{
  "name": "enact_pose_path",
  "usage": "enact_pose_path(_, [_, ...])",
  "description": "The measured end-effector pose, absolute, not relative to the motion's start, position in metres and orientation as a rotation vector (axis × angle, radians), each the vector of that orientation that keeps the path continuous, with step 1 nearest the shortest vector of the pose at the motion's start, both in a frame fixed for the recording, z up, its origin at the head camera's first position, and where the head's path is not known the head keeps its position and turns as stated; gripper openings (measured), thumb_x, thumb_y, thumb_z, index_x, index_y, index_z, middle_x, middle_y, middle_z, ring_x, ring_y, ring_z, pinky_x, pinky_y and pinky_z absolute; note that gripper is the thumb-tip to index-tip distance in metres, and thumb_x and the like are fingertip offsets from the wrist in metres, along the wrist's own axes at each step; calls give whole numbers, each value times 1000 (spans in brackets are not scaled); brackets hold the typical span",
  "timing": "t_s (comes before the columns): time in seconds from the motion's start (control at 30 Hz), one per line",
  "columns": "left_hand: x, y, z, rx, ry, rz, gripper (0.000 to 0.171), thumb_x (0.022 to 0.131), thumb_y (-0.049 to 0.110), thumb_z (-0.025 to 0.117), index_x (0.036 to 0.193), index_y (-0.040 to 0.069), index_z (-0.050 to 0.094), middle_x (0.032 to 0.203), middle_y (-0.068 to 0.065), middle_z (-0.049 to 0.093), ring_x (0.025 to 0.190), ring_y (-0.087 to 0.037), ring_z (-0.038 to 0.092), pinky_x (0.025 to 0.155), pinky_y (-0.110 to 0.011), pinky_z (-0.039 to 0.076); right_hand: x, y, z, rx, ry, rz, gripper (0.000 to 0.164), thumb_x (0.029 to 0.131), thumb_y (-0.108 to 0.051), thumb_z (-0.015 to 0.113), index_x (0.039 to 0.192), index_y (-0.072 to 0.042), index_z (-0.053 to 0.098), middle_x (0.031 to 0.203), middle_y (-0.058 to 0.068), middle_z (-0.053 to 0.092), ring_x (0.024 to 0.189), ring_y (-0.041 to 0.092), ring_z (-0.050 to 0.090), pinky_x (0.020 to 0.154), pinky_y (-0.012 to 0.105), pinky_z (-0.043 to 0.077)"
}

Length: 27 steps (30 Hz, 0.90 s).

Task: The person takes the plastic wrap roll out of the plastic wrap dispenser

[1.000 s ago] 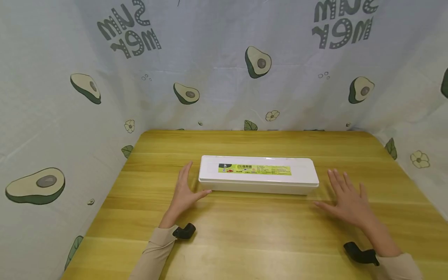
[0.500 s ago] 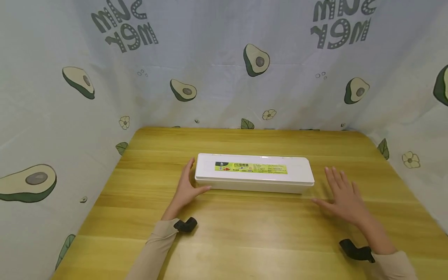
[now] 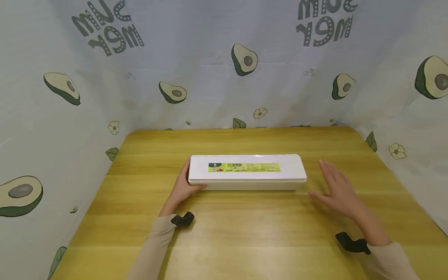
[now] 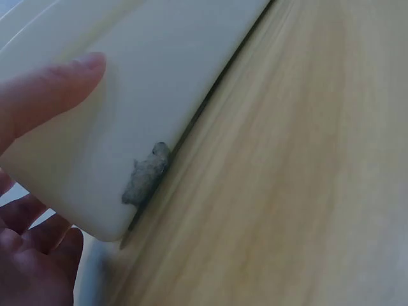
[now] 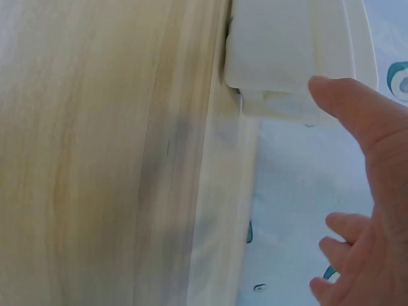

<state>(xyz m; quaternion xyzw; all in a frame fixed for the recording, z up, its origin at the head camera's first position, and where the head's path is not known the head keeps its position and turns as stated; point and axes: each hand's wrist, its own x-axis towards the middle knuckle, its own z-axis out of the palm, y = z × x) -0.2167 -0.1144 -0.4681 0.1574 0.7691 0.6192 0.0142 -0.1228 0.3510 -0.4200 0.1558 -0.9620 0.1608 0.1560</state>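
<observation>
A long white cling film box (image 3: 246,177) with a yellow-green label lies lid down flat on the table. At its left end my left hand (image 3: 182,188) grips it, thumb along the front side and the other fingers around the end, partly hidden behind the box. The left wrist view shows the thumb (image 4: 54,95) against the box's pale wall, near a grey scuffed patch (image 4: 145,180) at the bottom edge. My right hand (image 3: 341,194) hovers off the right end, fingers extended and thumb spread, holding nothing. In the right wrist view a gap separates its fingers from the box (image 5: 280,51).
The wooden table (image 3: 241,229) extends around the box on every side. A pale cloth (image 3: 210,46) printed with avocados hangs behind the table and along both sides. Black wrist mounts (image 3: 183,219) sit on both forearms.
My left hand has closed in from beside the box to take hold of its left end. The right hand stays apart, turned a little more sideways. The head view has shifted slightly.
</observation>
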Motion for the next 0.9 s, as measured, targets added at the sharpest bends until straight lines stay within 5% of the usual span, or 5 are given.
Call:
enact_pose_path(0.23, [-216,-121,-464,464,2421,1887,107,68,2,81,151,14,15,150,-14,35,133,-31,38,110,-48,30,-132,345,-411,522,-2655,542,98,75,-28,77,150,-6,18,145,31,33,128,51,34,107,60,25])
enact_pose_path(0.53, [-215,-122,-466,465,2422,1864,107,68,5,82,151,17,17,150,-12,36,133,-31,39,108,-48,33,-131,339,-407,512,-2599,577,97,68,-22,82,147,-6,28,137,33,42,119,52,40,96,64,33])
enact_pose_path(0.9, [-215,-117,-469,501,2405,1876,105,68,4,81,151,14,18,149,-14,36,133,-30,39,109,-47,32,-131,329,-403,538,-2541,555,98,67,-32,82,147,-8,30,136,31,43,118,50,42,97,59,35])
